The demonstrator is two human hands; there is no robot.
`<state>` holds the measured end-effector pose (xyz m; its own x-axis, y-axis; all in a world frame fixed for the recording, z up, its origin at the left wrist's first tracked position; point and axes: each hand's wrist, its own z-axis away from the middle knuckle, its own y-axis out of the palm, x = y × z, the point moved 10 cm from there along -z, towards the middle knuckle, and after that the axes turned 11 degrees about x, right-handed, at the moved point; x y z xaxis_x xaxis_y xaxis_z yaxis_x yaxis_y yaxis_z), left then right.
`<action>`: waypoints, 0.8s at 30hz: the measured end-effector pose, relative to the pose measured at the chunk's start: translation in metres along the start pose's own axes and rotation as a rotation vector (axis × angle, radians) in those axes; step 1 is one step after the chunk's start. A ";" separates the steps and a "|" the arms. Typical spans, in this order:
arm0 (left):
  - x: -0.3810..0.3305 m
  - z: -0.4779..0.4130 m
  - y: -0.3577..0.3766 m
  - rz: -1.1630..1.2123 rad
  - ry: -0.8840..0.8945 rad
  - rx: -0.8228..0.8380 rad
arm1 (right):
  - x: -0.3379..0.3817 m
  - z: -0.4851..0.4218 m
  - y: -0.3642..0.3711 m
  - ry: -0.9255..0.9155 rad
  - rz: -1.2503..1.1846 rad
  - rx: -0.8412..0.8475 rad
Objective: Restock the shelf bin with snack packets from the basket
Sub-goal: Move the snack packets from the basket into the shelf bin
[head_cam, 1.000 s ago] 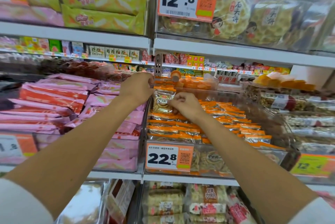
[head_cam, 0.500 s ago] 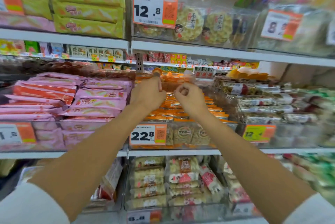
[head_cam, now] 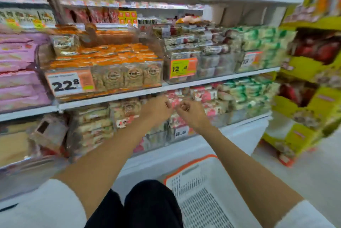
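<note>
Close before the front edge of the lower shelf [head_cam: 239, 126], level with its bins: left hand [head_cam: 156, 110] and right hand [head_cam: 191, 115], side by side and nearly touching. Both seen from the back, fingers curled inward into loose fists. Nothing visible in either, though heavily blurred. Held in front of a clear bin carrying an 8.8 price tag [head_cam: 181, 132] and red-and-white packets [head_cam: 206, 96]; cannot tell whether touching it.

One level up, on the middle shelf [head_cam: 110, 98], towards its left end: the shelf bin [head_cam: 129, 89], clear-walled, set at the front edge, bearing a 22.8 price tag [head_cam: 67, 84]. Filled to the rim with orange-topped snack packets [head_cam: 114, 56] in rows, the front row pressed against the clear wall. Just beside it on the right, a bin with a 12.4 price tag [head_cam: 183, 68]. Further towards the right end, green packets [head_cam: 262, 37]. On the left, stacked pink packets [head_cam: 20, 65].

Down on the floor, below the lower shelf's front edge and under the right forearm: the basket [head_cam: 193, 178], white mesh with an orange rim, its mesh bottom showing. Just left of it, dark trouser knees [head_cam: 147, 205]. Beyond the shelves' right end, a yellow display stand [head_cam: 313, 102].
</note>
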<state>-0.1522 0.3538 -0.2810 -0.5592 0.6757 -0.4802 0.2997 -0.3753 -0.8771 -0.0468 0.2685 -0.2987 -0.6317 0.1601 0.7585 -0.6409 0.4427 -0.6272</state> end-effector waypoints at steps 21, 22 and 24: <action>0.034 0.036 0.444 0.160 -0.164 0.835 | -0.377 0.258 0.120 0.825 -0.151 0.262; 0.035 0.037 0.454 0.135 -0.160 0.862 | -0.388 0.272 0.128 0.870 -0.123 0.298; 0.037 0.034 0.470 0.120 -0.165 0.896 | -0.421 0.299 0.145 0.958 -0.095 0.326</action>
<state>-0.0579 0.1812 -0.7110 -0.6867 0.5271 -0.5006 -0.3098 -0.8352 -0.4544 -0.0045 0.0021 -0.7618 -0.0484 0.8395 0.5412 -0.8485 0.2513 -0.4657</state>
